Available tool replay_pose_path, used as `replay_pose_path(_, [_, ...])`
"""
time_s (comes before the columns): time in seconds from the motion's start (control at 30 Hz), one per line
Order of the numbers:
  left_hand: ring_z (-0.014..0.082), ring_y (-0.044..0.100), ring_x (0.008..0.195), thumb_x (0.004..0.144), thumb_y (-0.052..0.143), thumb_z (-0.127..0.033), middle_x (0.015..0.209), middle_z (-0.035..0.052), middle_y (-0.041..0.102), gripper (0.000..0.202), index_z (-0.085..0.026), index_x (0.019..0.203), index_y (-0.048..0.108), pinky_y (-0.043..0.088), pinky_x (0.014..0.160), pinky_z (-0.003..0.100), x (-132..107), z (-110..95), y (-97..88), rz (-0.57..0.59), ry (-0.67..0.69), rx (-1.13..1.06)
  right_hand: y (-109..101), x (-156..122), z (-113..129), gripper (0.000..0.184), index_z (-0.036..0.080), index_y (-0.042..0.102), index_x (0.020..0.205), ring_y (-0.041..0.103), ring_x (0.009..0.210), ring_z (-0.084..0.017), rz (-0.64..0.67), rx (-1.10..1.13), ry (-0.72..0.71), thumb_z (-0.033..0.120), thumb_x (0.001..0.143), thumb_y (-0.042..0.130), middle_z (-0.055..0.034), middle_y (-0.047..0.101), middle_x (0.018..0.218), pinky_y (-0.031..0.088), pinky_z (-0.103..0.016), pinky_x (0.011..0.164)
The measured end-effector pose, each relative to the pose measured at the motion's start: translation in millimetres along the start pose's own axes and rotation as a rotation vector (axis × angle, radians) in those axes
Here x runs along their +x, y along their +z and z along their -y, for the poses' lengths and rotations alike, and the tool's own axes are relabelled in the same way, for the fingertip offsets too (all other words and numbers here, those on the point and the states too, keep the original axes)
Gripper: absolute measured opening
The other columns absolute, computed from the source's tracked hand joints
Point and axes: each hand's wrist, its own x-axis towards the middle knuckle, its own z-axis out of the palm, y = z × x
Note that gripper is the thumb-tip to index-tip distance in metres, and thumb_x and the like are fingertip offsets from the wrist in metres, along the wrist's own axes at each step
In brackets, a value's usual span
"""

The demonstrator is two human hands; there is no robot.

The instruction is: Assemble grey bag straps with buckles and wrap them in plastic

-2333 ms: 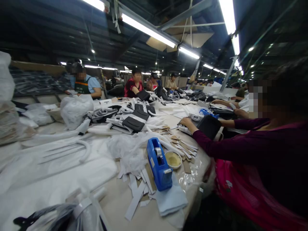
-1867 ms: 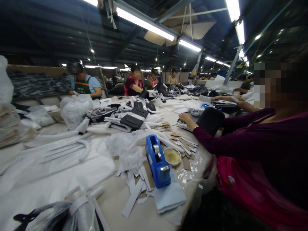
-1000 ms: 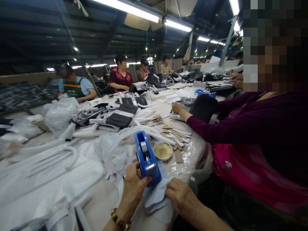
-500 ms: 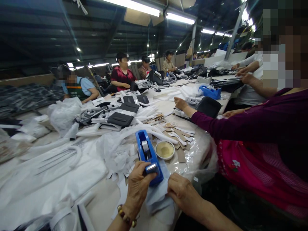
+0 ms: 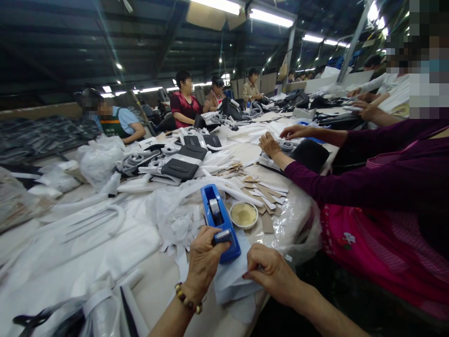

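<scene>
A blue tape dispenser [image 5: 210,201] with a roll of clear tape stands on the table in front of me. My left hand [image 5: 205,257], a beaded bracelet at its wrist, grips the cutter end between thumb and fingers. To the right, my right hand [image 5: 275,274] is closed in a pinch above pale blue sheets [image 5: 231,281] at the table edge. Whatever those fingers hold, if anything, is too small to make out. Beside the dispenser sits a round white dish [image 5: 244,215] with a yellowish pad inside.
Cardboard strips [image 5: 268,194] lie beyond the dish. Black flat pieces [image 5: 184,163] and white tubes are heaped farther back. Clear plastic bags [image 5: 100,161] and white sheeting [image 5: 101,252] cover the left. A co-worker's purple sleeve [image 5: 333,187] reaches in from the right; other people sit around the table.
My right hand has lifted slightly and turned, its fingers curled tighter. My left hand stays on the dispenser. The co-worker's other hand has come up over the table at right.
</scene>
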Motion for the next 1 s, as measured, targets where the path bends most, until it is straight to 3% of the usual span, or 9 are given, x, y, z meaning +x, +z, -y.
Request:
replay_pose_path(0.23, [0.0161, 0.052, 0.075, 0.063, 0.059, -0.019, 0.078, -0.0004, 0.053, 0.013, -0.019, 0.075, 0.063, 0.04, 0.069, 0.028, -2.6, 0.8, 3.5, 0.006, 0.022, 0.005, 2.2, -9.3, -6.6, 0.023, 0.02, 0.038, 0.061, 0.046, 0.06, -0.013, -0.118, -0.22, -0.186, -0.002, 0.053, 0.042, 0.0022, 0.047, 0.061, 0.032, -0.023, 0.054])
replay_pose_path(0.43, [0.0156, 0.052, 0.077, 0.065, 0.057, -0.018, 0.079, -0.0003, 0.053, 0.013, -0.018, 0.077, 0.063, 0.04, 0.07, 0.027, -3.8, 1.4, 6.4, 0.008, 0.043, 0.03, -0.1, -24.1, -11.4, 0.021, 0.018, 0.042, 0.071, 0.045, 0.066, -0.015, -0.166, -0.345, -0.474, -0.002, 0.067, 0.038, -0.0032, 0.053, 0.071, 0.034, -0.027, 0.058])
replay_pose_path(0.6, [0.0165, 0.053, 0.078, 0.064, 0.056, -0.018, 0.08, 0.0007, 0.054, 0.013, -0.018, 0.076, 0.062, 0.041, 0.07, 0.028, -1.0, -1.8, 5.5, 0.014, 0.03, 0.04, 5.6, -38.5, -18.1, 0.02, 0.018, 0.045, 0.076, 0.048, 0.07, -0.015, -0.2, -0.377, -0.557, 0.0, 0.072, 0.037, -0.0039, 0.056, 0.075, 0.039, -0.029, 0.062])
replay_pose_path(0.67, [0.018, 0.053, 0.078, 0.061, 0.057, -0.019, 0.084, 0.0024, 0.054, 0.022, -0.016, 0.083, 0.061, 0.042, 0.071, 0.031, -7.6, -4.6, 1.5, -0.029, -0.013, 0.066, 7.9, -43.7, -19.2, 0.018, 0.018, 0.045, 0.077, 0.049, 0.07, -0.015, -0.244, -0.366, -0.549, 0.001, 0.074, 0.037, -0.004, 0.056, 0.075, 0.04, -0.029, 0.061])
replay_pose_path(0.77, [0.0201, 0.054, 0.073, 0.061, 0.061, -0.033, 0.082, 0.0038, 0.054, 0.04, -0.014, 0.095, 0.055, 0.044, 0.066, 0.034, -34.9, -3.6, -3.2, -0.125, -0.217, 0.067, 9.5, -49.7, -17.2, 0.017, 0.018, 0.045, 0.077, 0.05, 0.067, -0.014, -0.296, -0.345, -0.522, 0.002, 0.075, 0.039, -0.0044, 0.057, 0.074, 0.041, -0.028, 0.059])
replay_pose_path(0.83, [0.0216, 0.055, 0.071, 0.062, 0.06, -0.05, 0.078, 0.0043, 0.055, 0.049, -0.014, 0.095, 0.051, 0.045, 0.057, 0.032, -60.5, 1.7, -1.0, -0.106, -0.437, -0.037, 10.0, -52.8, -13.6, 0.018, 0.018, 0.045, 0.077, 0.051, 0.066, -0.014, -0.319, -0.347, -0.522, 0.001, 0.076, 0.04, -0.0043, 0.057, 0.073, 0.043, -0.027, 0.058])
replay_pose_path(0.93, [0.0212, 0.058, 0.062, 0.058, 0.058, -0.064, 0.068, 0.0045, 0.057, 0.056, -0.016, 0.085, 0.047, 0.042, 0.044, 0.026, -91.7, 10.6, 11.7, 0.078, -0.781, -0.28, 11.2, -57.0, -7.7, 0.019, 0.018, 0.048, 0.077, 0.053, 0.064, -0.013, -0.336, -0.369, -0.542, 0.0, 0.077, 0.041, -0.0038, 0.058, 0.07, 0.045, -0.025, 0.058])
replay_pose_path(1.0, [0.0173, 0.057, 0.051, 0.058, 0.057, -0.068, 0.06, 0.0031, 0.057, 0.056, -0.016, 0.077, 0.045, 0.039, 0.041, 0.023, -100.6, 13.1, 22.8, 0.179, -0.923, -0.442, 11.8, -59.6, -5.1, 0.021, 0.018, 0.049, 0.077, 0.053, 0.063, -0.013, -0.331, -0.386, -0.552, -0.001, 0.077, 0.041, -0.0039, 0.058, 0.069, 0.046, -0.024, 0.057])
